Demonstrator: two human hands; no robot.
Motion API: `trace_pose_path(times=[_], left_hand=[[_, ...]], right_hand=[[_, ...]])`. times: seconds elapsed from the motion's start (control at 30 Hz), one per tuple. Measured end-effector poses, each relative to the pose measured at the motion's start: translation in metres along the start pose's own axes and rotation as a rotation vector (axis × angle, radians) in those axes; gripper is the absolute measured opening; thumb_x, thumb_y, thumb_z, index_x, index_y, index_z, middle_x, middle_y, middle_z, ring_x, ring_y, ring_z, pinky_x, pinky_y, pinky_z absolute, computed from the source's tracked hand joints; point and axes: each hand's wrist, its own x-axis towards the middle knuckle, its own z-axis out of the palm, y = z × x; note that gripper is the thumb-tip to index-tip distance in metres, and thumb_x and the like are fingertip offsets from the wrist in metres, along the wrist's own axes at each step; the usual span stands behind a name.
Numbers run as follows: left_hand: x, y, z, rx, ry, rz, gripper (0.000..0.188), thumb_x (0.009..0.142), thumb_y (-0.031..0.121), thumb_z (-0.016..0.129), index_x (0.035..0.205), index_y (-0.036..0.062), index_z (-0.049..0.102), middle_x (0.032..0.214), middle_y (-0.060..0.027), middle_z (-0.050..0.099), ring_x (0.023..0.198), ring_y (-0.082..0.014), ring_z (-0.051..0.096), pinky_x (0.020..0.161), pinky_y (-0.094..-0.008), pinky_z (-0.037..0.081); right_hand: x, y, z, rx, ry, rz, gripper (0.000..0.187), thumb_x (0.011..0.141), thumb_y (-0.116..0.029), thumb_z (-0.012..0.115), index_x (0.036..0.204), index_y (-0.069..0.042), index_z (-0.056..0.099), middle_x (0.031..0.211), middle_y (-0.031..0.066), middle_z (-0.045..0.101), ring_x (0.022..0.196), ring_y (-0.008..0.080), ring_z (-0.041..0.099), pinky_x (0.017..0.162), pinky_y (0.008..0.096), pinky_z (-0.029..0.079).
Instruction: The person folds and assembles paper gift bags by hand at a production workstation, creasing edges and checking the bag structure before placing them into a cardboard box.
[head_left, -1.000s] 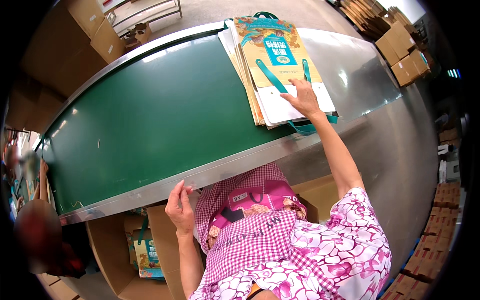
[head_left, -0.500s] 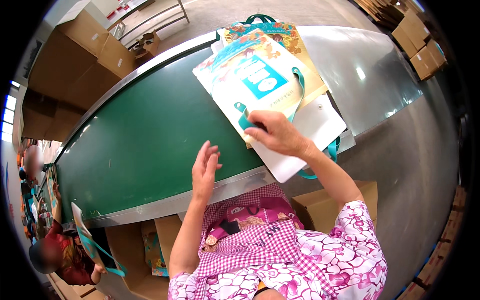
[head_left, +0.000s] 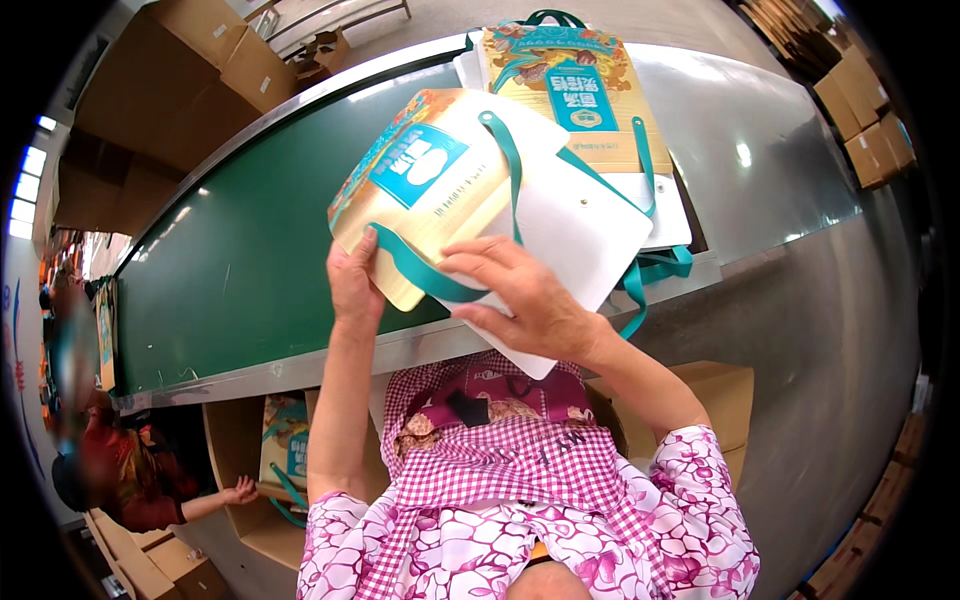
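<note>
Holding a flat gold-and-white card bag [head_left: 465, 190] with teal ribbon handles [head_left: 422, 275] above the glossy green tabletop [head_left: 240, 290]: left hand [head_left: 353, 282] pinches its left edge, right hand [head_left: 530, 305] half-curled by a ribbon, grip unclear. Looks light, stiffish, crease-prone imo; edges seem safest to grab.

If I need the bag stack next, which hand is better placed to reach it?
Probably the right hand: the stack lies toward that side, beyond the held bag. The left hand is farther off, gripping the held bag's left edge beside the teal strap.
</note>
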Motion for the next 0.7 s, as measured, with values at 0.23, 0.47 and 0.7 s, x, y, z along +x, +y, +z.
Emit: trace_pose_path(times=[0.23, 0.47, 0.7], left_hand=[[0.051, 0.097, -0.148, 0.318, 0.126, -0.123, 0.045, 0.090, -0.002, 0.065, 0.131, -0.0095, 0.046, 0.123, -0.0206, 0.063, 0.110, -0.0275, 0.066, 0.097, -0.0375, 0.055], [0.004, 0.062, -0.185, 1.412, 0.521, 0.595, 0.061, 0.088, 0.022, 0.072, 0.138, -0.0028, 0.048, 0.143, -0.0238, 0.050, 0.131, -0.0381, 0.049, 0.111, -0.0441, 0.037], [-0.098, 0.025, -0.146, 1.362, -0.002, 0.300, 0.032, 0.089, 0.015, 0.071, 0.117, 0.0006, 0.067, 0.135, -0.0182, 0.060, 0.129, -0.0360, 0.054, 0.108, -0.0421, 0.041]], right_hand=[[-0.046, 0.067, 0.000, -0.420, 0.038, 0.351, 0.055, 0.087, -0.025, 0.072, 0.133, 0.002, 0.056, 0.137, 0.0309, 0.052, 0.131, 0.0427, 0.047, 0.110, 0.0483, 0.038], [-0.054, 0.069, 0.057, -0.205, -0.208, 0.433, 0.057, 0.086, -0.015, 0.073, 0.139, -0.007, 0.054, 0.148, 0.0227, 0.047, 0.139, 0.0382, 0.042, 0.114, 0.0433, 0.035], [-0.016, 0.076, 0.107, -0.357, -0.300, 0.137, 0.060, 0.078, -0.008, 0.076, 0.135, -0.012, 0.058, 0.148, 0.0173, 0.047, 0.138, 0.0377, 0.043, 0.114, 0.0464, 0.036]])
